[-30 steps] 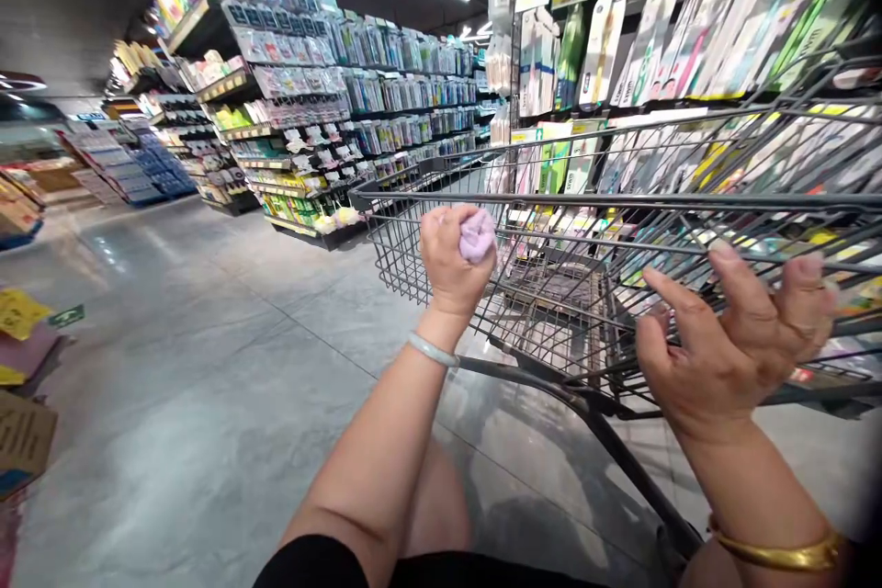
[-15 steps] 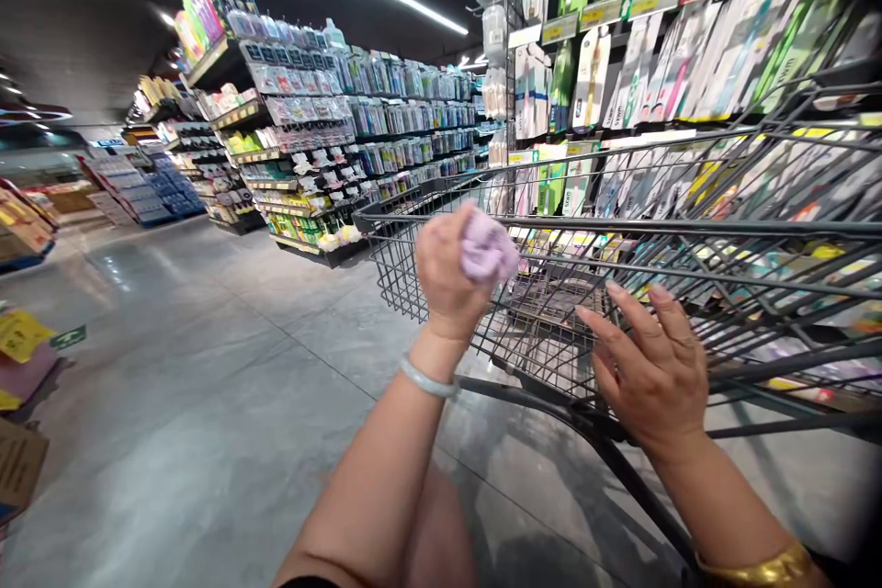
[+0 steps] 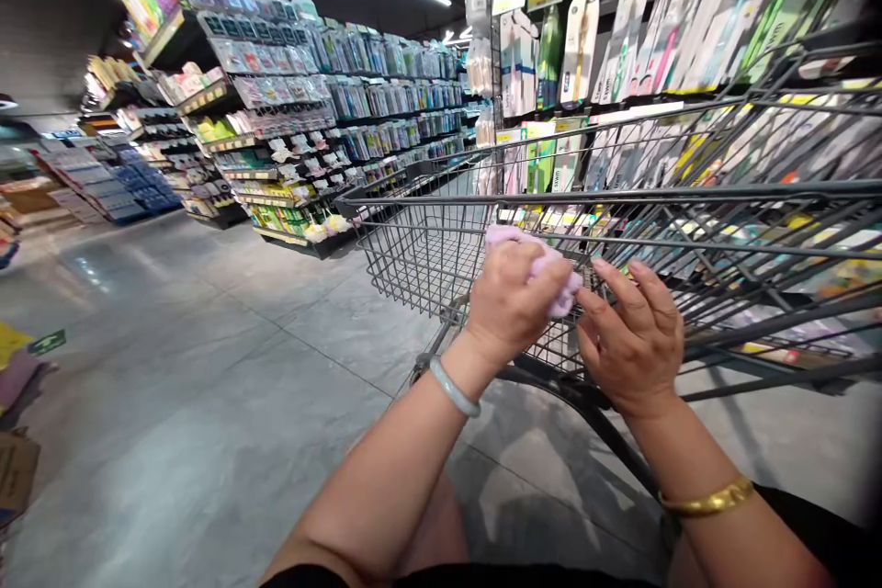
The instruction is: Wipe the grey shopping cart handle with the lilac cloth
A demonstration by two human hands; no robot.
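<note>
My left hand (image 3: 511, 296) is closed round a crumpled lilac cloth (image 3: 557, 299), which bulges out past the fingers on both sides. It is held against or just in front of the wire side of a dark grey shopping cart (image 3: 413, 280); I cannot tell whether cloth and wire touch. Just to its right, my right hand (image 3: 635, 344) has its fingers stretched and slightly apart at the cart's wires, holding nothing visible. Its index fingertip is close to the cloth. A pale bangle (image 3: 455, 386) is on my left wrist and a gold bangle (image 3: 709, 502) on my right.
Behind the cart stands a shelf with packaged toothbrushes (image 3: 579, 46). Across the aisle is another stocked shelf (image 3: 276, 101). Grey tiled floor (image 3: 207, 367) stretches to the left, with a cardboard box (image 3: 17, 473) at the left edge.
My left hand has moved right and slightly down with the lilac cloth, coming close to my right hand. My right hand has shifted slightly left and up. The view has turned a little.
</note>
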